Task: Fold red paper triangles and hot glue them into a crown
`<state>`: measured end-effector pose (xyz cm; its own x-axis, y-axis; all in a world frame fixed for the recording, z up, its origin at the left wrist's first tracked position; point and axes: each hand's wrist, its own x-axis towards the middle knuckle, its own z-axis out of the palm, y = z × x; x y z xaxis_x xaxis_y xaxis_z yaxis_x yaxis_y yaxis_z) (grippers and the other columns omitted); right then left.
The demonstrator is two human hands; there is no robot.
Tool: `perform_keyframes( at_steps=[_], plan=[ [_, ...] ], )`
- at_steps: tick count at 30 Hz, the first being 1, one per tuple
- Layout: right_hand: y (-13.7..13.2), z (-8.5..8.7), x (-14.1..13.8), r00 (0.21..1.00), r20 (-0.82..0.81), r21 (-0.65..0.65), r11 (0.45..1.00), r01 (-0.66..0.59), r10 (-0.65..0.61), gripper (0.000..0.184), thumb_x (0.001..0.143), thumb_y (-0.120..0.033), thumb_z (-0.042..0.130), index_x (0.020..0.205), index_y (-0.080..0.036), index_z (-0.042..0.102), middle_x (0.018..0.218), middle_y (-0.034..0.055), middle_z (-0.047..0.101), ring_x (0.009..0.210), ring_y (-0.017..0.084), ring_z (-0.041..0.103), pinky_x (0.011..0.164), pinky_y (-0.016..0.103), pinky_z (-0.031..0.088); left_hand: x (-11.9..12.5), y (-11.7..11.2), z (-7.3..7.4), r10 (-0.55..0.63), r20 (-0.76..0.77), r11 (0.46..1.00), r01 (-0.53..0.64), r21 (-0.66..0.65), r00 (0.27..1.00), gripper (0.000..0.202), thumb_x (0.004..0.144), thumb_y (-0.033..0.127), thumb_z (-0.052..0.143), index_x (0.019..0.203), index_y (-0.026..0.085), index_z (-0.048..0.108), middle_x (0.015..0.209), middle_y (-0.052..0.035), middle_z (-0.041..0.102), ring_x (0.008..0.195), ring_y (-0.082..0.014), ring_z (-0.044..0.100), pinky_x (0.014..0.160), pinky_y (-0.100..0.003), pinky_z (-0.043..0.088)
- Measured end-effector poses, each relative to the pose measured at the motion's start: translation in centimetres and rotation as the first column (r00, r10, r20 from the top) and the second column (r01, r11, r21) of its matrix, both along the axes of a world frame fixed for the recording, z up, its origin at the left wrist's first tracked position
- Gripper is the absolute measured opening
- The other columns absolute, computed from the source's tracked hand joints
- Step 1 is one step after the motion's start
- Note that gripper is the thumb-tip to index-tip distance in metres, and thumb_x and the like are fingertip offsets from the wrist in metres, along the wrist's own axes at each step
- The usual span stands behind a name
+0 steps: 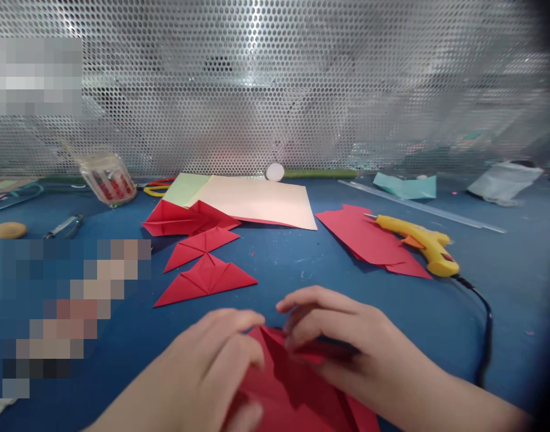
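Note:
A folded red paper (pixel 297 384) lies on the blue table (pixel 284 264) at the near edge, between both my hands. My left hand (pixel 212 372) rests on its left part with fingers curled, thumb pressing the paper down. My right hand (pixel 342 336) grips the paper's upper edge, fingers bent over a fold. Beyond my hands lie three folded red paper triangles (pixel 206 279), (pixel 202 243), (pixel 180 219).
A stack of cream and green sheets (pixel 257 201) sits mid-table. Flat red sheets (pixel 369 237) lie at right under a yellow glue gun (pixel 421 243) with a black cord. A jar (pixel 107 178), scissors (pixel 158 187), glue sticks and a perforated metal wall (pixel 275 84) stand behind.

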<state>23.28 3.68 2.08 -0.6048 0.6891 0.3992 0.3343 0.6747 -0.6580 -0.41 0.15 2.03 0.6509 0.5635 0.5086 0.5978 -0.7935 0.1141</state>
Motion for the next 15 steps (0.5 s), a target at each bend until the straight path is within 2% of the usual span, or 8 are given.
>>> perform_keyframes(
  at_steps=[1, 3, 6, 8, 10, 11, 13, 15],
  plan=[
    [0.0, 0.1, 0.0, 1.0, 0.007, 0.086, 0.996, 0.0, 0.0, 0.027, 0.079, 0.0, 0.054, 0.083, -0.022, 0.069, 0.107, 0.0052, 0.067, 0.097, 0.013, 0.067, 0.08, 0.018, 0.054, -0.3, 0.5, 0.1, -0.006, 0.022, 0.997, 0.007, -0.075, 1.0, 0.02, 0.091, 0.021, 0.041, 0.107, 0.024, 0.053, 0.119, -0.0025, 0.067, 0.112, -0.0156, 0.063, 0.095, -0.023, 0.05],
    [-0.2, 0.4, 0.1, 0.998, 0.025, 0.255, 0.966, 0.045, -0.053, 0.028, 0.084, -0.003, 0.053, 0.081, -0.025, 0.07, 0.101, 0.0033, 0.067, 0.088, 0.012, 0.067, 0.074, 0.019, 0.055, -0.7, 1.1, 0.5, -0.025, 0.063, 0.975, 0.038, -0.22, 0.998, 0.036, 0.084, 0.016, 0.048, 0.119, 0.026, 0.05, 0.129, -0.0014, 0.063, 0.119, -0.0156, 0.06, 0.096, -0.024, 0.05],
    [-0.6, 1.2, 0.1, 0.983, 0.007, 0.353, 0.92, 0.172, -0.186, 0.019, 0.091, -0.018, 0.057, 0.074, -0.023, 0.065, 0.068, -0.0015, 0.059, 0.059, 0.009, 0.059, 0.05, 0.015, 0.047, -0.8, 1.3, 1.3, -0.03, 0.125, 0.9, 0.081, -0.427, 0.992, 0.05, 0.079, 0.014, 0.055, 0.125, 0.033, 0.052, 0.136, 0.0037, 0.059, 0.125, -0.0178, 0.056, 0.101, -0.03, 0.046],
    [-0.7, 1.6, 0.1, 0.988, 0.028, 0.338, 0.932, 0.133, -0.152, 0.02, 0.094, -0.025, 0.056, 0.075, -0.022, 0.059, 0.057, -0.005, 0.052, 0.049, 0.007, 0.05, 0.044, 0.014, 0.041, -0.5, 1.2, 1.8, 0.045, 0.138, 0.765, 0.054, -0.642, 0.989, 0.046, 0.08, 0.016, 0.057, 0.12, 0.039, 0.058, 0.13, 0.0096, 0.063, 0.118, -0.0157, 0.06, 0.1, -0.028, 0.047],
    [-0.7, 1.9, 0.2, 0.996, 0.07, 0.318, 0.948, 0.026, -0.05, 0.015, 0.097, -0.025, 0.051, 0.084, -0.021, 0.059, 0.061, -0.0052, 0.057, 0.052, 0.007, 0.054, 0.048, 0.014, 0.044, -0.2, 1.3, 2.1, 0.154, 0.133, 0.574, 0.021, -0.819, 0.979, 0.043, 0.081, 0.018, 0.056, 0.116, 0.043, 0.063, 0.119, 0.0122, 0.068, 0.111, -0.0143, 0.064, 0.099, -0.027, 0.048],
    [-0.7, 1.9, 0.3, 0.995, 0.083, 0.306, 0.952, 0.02, -0.047, 0.011, 0.098, -0.025, 0.051, 0.091, -0.022, 0.058, 0.066, -0.0047, 0.062, 0.056, 0.007, 0.058, 0.053, 0.014, 0.047, 0.0, 1.3, 2.2, 0.21, 0.147, 0.508, 0.02, -0.861, 0.967, 0.043, 0.08, 0.02, 0.056, 0.115, 0.043, 0.064, 0.118, 0.0118, 0.069, 0.112, -0.0154, 0.064, 0.1, -0.029, 0.047],
    [-0.6, 1.8, 0.7, 0.987, 0.076, 0.324, 0.94, 0.108, -0.139, 0.011, 0.098, -0.031, 0.054, 0.105, -0.024, 0.057, 0.081, -0.0024, 0.068, 0.068, 0.009, 0.065, 0.06, 0.015, 0.052, 0.2, 1.5, 2.3, 0.29, 0.167, 0.395, 0.042, -0.918, 0.942, 0.045, 0.079, 0.023, 0.058, 0.12, 0.041, 0.064, 0.128, 0.0086, 0.064, 0.12, -0.0201, 0.059, 0.105, -0.036, 0.044],
    [-0.6, 1.8, 1.4, 0.971, 0.067, 0.431, 0.884, 0.181, -0.231, 0.022, 0.096, -0.038, 0.056, 0.115, -0.027, 0.057, 0.097, 0.0012, 0.07, 0.081, 0.013, 0.068, 0.066, 0.019, 0.055, 0.2, 1.6, 2.1, 0.35, 0.223, 0.306, 0.114, -0.945, 0.91, 0.05, 0.08, 0.028, 0.06, 0.129, 0.037, 0.059, 0.138, 0.0037, 0.057, 0.125, -0.0242, 0.055, 0.106, -0.039, 0.043]
  ],
)
